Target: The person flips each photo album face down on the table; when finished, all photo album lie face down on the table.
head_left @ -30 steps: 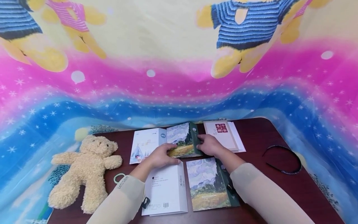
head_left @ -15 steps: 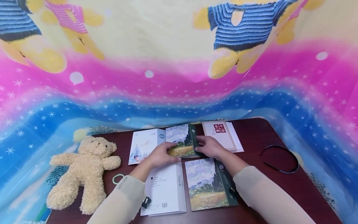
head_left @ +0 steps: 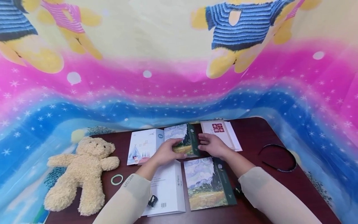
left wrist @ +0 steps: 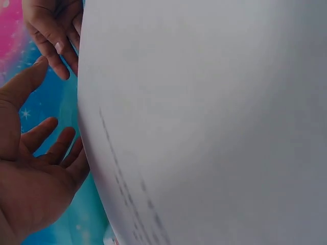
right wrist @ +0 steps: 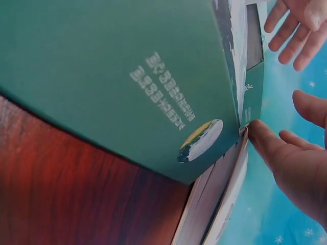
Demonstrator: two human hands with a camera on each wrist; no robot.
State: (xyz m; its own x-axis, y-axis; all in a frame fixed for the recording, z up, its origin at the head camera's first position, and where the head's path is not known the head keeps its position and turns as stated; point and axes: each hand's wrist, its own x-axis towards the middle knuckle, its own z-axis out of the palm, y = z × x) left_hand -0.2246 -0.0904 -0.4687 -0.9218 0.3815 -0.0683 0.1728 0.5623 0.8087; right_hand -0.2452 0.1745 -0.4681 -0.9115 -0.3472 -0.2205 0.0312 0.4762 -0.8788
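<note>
In the head view, my left hand [head_left: 167, 151] is over the lower left part of the rear photo album [head_left: 176, 132], which has a landscape painting and a dark green strip on its cover. Its fingers and thumb are spread and hold nothing. My right hand [head_left: 214, 146] is at that album's right side, fingers loosely extended by the green strip. Nearer me lies a matching photo album [head_left: 202, 183]. Left of it, partly under my left forearm, is a white book [head_left: 169, 189] with a barcode. A white book with a tent picture [head_left: 142, 144] lies beside the rear album.
A beige teddy bear [head_left: 86, 169] lies at the left, with a pale green ring [head_left: 117, 179] near it. A cream book with red characters [head_left: 215, 133] lies on a white one at the back right. A black headband [head_left: 293, 158] rests on the dark wooden table [head_left: 251, 133].
My left hand has lifted and shifted right over the rear album. My right hand's fingers have drawn slightly right, off the album's edge. The head view has shifted a little.
</note>
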